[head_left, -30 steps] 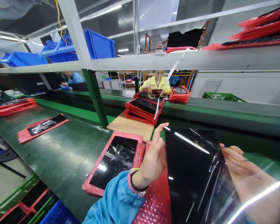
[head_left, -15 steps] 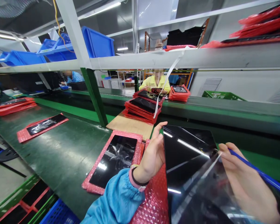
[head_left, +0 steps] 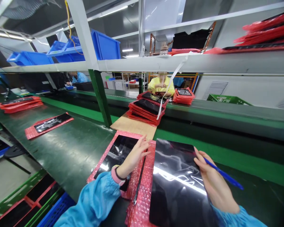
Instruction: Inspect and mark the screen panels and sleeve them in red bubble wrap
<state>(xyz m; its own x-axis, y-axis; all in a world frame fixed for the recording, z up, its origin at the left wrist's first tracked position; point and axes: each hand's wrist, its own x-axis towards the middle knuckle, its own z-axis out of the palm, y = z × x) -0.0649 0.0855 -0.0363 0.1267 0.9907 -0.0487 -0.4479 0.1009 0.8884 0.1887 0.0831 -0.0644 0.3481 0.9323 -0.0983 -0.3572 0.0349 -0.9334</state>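
Observation:
A black screen panel [head_left: 177,189] with loose clear film on its surface lies on red bubble wrap [head_left: 142,201] in front of me. My right hand [head_left: 214,179] is closed at the panel's upper right edge, with a blue pen [head_left: 224,173] held among its fingers. Whether the fingertips pinch the glass or only the film, I cannot tell. My left hand [head_left: 133,154] is empty, fingers stretched out, over the right side of a second film-covered screen panel [head_left: 113,154]. That panel rests on its own red bubble wrap to the left.
Beyond the panels, a stack of red-wrapped screens [head_left: 146,110] stands on a brown board [head_left: 132,127]. Another wrapped screen [head_left: 53,122] lies to the left. A green post [head_left: 100,97] supports the overhead shelf [head_left: 142,64]. A co-worker in yellow [head_left: 161,85] sits opposite.
The panel came down from a raised, tilted position onto the bubble wrap. My left hand released its upper left corner and moved left. My right hand stayed at its right edge with the pen.

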